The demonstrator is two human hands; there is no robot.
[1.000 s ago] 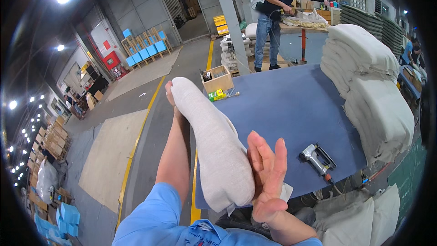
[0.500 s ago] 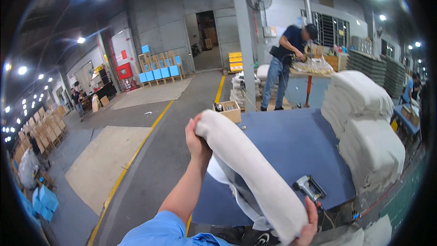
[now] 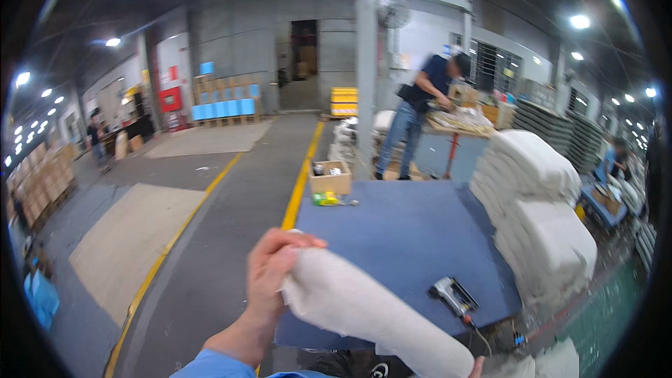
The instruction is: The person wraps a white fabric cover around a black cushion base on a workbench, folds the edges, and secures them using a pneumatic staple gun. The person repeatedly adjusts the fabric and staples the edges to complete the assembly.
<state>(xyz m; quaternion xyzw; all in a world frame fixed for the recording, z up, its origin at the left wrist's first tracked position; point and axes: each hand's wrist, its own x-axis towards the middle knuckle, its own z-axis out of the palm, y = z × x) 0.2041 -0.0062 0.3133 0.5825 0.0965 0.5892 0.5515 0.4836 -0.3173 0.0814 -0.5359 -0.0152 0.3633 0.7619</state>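
Observation:
Between my two hands is a long, off-white fabric-covered pad (image 3: pixel 371 304), tilted down to the right over the front of the blue table (image 3: pixel 392 238). My left hand (image 3: pixel 269 273) is closed round its upper left end, with the fingers over the fabric. At the lower right end, only a little of my right hand (image 3: pixel 478 367) shows, against the pad's edge; most of it is hidden. On the table beyond the pad's right end lies a pneumatic staple gun (image 3: pixel 455 297) with a hose attached.
Stacked off-white pads (image 3: pixel 542 217) stand at the table's right side. A wooden box (image 3: pixel 330 178) and a yellow-green packet (image 3: pixel 326 199) sit at its far left corner. A person (image 3: pixel 420 112) works at another bench beyond. A yellow floor line (image 3: pixel 302 185) runs along the left.
The pad has dropped lower and turned more edge-on, and both hands have moved down with it. My left hand's fingers now wrap over its end. The view has shifted slightly to the right.

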